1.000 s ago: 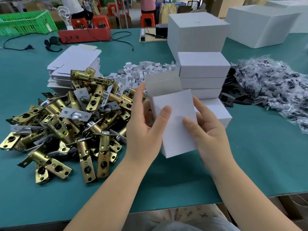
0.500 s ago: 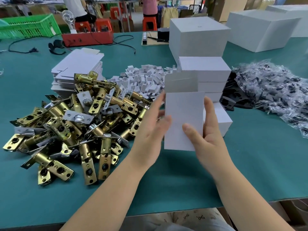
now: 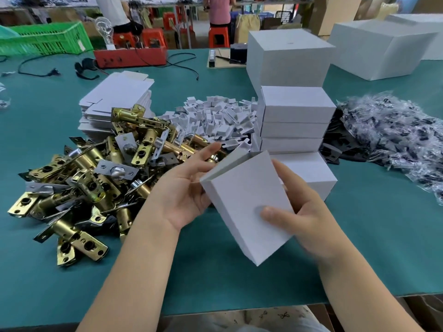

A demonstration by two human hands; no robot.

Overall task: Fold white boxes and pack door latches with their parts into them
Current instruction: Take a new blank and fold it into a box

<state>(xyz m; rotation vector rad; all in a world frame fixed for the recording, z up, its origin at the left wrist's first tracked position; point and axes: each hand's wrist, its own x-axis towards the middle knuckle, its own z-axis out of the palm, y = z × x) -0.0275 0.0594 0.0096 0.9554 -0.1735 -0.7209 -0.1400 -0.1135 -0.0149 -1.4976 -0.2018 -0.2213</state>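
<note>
I hold a small white box (image 3: 242, 200) tilted above the green table, its top flap still up. My right hand (image 3: 302, 212) grips its right side, thumb pressed on the front face. My left hand (image 3: 184, 188) supports the box's left edge with straight, spread fingers. A heap of brass door latches (image 3: 96, 178) lies to the left. A pile of small white card inserts (image 3: 215, 118) sits behind my hands. Flat unfolded white boxes (image 3: 117, 97) are stacked at the back left. Folded white boxes (image 3: 297, 121) stand stacked just behind the held one.
Clear bags of dark parts (image 3: 393, 137) spread across the right. Larger white cartons (image 3: 287, 56) stand at the back, another carton (image 3: 376, 46) far right. A red tray (image 3: 129, 56), cables and a green crate (image 3: 45, 39) line the far edge. The table's front edge (image 3: 239, 307) is near me.
The box has gone from upright and flat-on to tilted with its top leaning away left. My left hand has opened and moved to the box's left edge; my right thumb now presses the front face.
</note>
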